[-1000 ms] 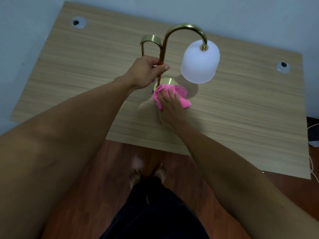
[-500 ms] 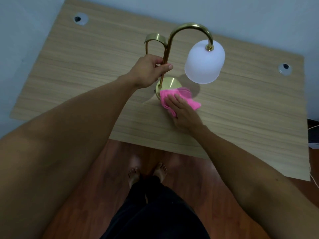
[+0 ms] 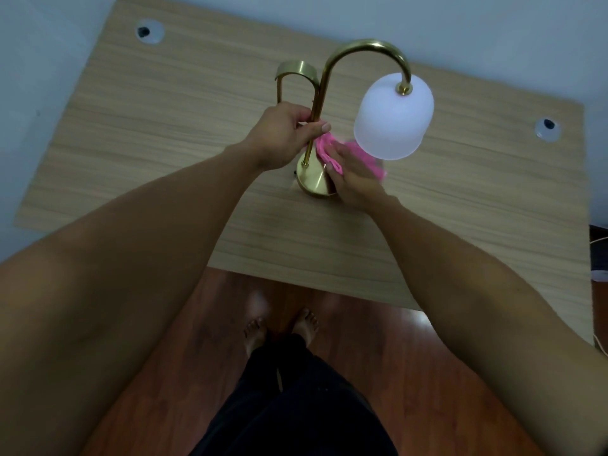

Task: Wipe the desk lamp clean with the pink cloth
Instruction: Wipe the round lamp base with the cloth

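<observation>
A brass desk lamp (image 3: 330, 65) with a curved neck and a white frosted shade (image 3: 393, 116) stands on the wooden desk (image 3: 164, 126). My left hand (image 3: 284, 133) grips its thin upright stem just above the round brass base (image 3: 312, 181). The pink cloth (image 3: 329, 151) lies under my right hand (image 3: 353, 179), pressed on the right and far part of the base, beside the stem. The shade hides part of the cloth.
Two round cable grommets sit in the desk, one at the far left (image 3: 149, 31) and one at the right (image 3: 547, 128). The desk's near edge (image 3: 312, 284) runs above a wooden floor, where my bare feet (image 3: 279, 327) stand. A pale wall lies behind the desk.
My right hand has slid the pink cloth from the near front of the base up and round to its far right side, close to the stem. The left hand keeps its hold.
</observation>
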The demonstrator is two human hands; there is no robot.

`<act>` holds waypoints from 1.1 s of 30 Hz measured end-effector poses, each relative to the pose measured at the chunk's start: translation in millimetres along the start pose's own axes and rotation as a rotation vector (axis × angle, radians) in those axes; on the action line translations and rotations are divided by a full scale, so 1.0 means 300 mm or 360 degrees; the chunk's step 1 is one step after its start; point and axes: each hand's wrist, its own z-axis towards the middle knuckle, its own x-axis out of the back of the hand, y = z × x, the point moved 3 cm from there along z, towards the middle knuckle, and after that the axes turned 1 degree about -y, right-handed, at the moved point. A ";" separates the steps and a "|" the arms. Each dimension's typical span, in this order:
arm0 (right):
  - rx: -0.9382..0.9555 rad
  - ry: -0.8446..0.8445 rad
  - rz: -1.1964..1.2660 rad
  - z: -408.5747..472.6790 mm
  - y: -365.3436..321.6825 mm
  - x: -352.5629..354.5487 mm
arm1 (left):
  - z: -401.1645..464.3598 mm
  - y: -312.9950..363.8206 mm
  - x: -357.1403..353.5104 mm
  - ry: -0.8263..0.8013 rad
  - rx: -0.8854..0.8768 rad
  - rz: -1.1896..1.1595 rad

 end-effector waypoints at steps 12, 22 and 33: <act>0.0129 0.0261 -0.0533 -0.171 -0.069 -0.245 | -0.004 -0.002 0.003 0.0007 -0.0044 0.0012; -0.0248 0.0740 -0.0166 -0.085 -0.200 -0.154 | 0.000 -0.005 0.002 -0.0011 0.0009 -0.0012; 0.0499 0.0166 -0.0646 -0.201 -0.030 -0.176 | 0.010 -0.019 0.000 -0.0054 -0.0029 -0.0061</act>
